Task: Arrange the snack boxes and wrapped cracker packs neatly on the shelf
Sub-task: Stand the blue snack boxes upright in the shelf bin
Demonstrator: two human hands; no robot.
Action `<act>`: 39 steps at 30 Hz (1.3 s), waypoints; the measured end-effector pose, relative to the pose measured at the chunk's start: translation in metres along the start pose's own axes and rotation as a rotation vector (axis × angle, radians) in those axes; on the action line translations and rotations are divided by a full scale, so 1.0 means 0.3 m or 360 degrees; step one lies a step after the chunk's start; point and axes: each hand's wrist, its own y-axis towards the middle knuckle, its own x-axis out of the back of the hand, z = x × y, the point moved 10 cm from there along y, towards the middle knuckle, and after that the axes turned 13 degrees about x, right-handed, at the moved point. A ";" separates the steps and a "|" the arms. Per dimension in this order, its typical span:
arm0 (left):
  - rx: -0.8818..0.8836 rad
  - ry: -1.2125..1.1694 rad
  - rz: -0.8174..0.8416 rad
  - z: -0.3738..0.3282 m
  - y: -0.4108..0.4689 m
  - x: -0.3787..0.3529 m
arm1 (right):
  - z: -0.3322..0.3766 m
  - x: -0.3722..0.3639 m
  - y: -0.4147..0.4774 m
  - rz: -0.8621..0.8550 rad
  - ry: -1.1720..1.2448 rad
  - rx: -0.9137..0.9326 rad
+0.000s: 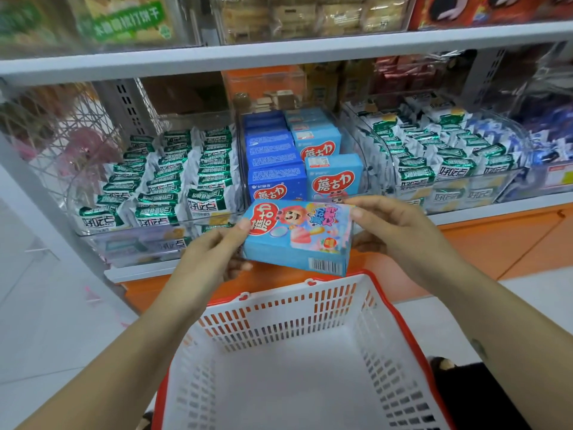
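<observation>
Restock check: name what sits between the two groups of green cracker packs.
Head view: two rows of blue snack boxes stand between the left cracker packs and the right cracker packs.

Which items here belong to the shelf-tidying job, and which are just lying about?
Job: snack box held by left hand and right hand; shelved boxes in the middle; cracker packs either side.
Lying about: basket; upper-shelf goods; pink item far left.
</observation>
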 end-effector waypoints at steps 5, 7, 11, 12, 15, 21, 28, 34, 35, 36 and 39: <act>-0.0416 0.0010 -0.0078 -0.095 -0.063 -0.004 | -0.034 -0.031 -0.016 0.0228 -0.0212 -0.0115; -0.0543 0.0043 -0.0048 -0.113 -0.081 -0.013 | -0.002 -0.045 -0.014 0.0240 -0.0365 0.0013; -0.0853 0.0525 -0.0092 -0.127 -0.117 -0.057 | 0.101 -0.119 -0.024 0.0331 -0.0579 0.0436; -0.0947 0.0648 -0.0102 -0.135 -0.134 -0.078 | 0.107 -0.136 -0.029 0.0371 -0.0650 0.0483; -0.1126 0.0874 -0.0107 -0.150 -0.172 -0.126 | 0.115 -0.178 -0.042 0.0505 -0.0926 0.0639; -0.0992 0.0942 -0.0005 -0.129 -0.140 -0.120 | 0.055 -0.100 -0.023 0.0455 -0.0324 0.0276; -0.0909 0.1010 -0.0071 -0.130 -0.116 -0.056 | 0.025 -0.037 -0.014 0.0302 0.0082 0.0123; -0.1330 0.1266 -0.0446 -0.170 -0.157 -0.022 | 0.000 -0.049 -0.021 0.0348 0.0032 0.0015; -0.1447 0.1327 -0.0521 -0.180 -0.175 -0.025 | -0.002 -0.057 -0.023 0.0360 0.0108 -0.0004; -0.1542 0.1362 -0.0581 -0.189 -0.192 -0.028 | 0.000 -0.063 -0.025 0.0367 0.0172 -0.0008; -0.1757 0.1347 -0.0679 -0.205 -0.231 -0.035 | 0.024 -0.066 -0.030 0.0373 0.0145 0.0039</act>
